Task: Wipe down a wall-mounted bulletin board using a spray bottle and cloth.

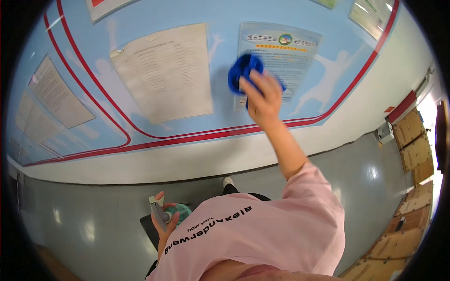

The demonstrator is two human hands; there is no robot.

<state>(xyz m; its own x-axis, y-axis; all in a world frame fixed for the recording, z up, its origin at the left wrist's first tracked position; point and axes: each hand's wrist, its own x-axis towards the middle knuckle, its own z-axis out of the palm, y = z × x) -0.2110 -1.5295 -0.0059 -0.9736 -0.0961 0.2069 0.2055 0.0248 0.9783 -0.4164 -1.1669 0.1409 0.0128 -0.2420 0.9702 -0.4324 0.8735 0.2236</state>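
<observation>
My right hand (264,96) grips a crumpled blue cloth (242,70) up against the wall display, a little blurred. The cloth covers the left part of a printed notice in a clear sleeve (299,66). Down at my left side, my left hand (168,224) holds a spray bottle (181,212) with a translucent green body and a grey-and-white trigger head. To the left of the cloth hangs a large paper sheet (167,75) with printed lines, its upper left corner torn or curled.
The light blue wall panel (225,45) has red border lines and pale figures. More sheets (63,93) hang at the left. Cardboard boxes (416,144) stand along the right, near a small white box (385,133). A dark object (149,224) is beside my left hand, above the grey floor (105,210).
</observation>
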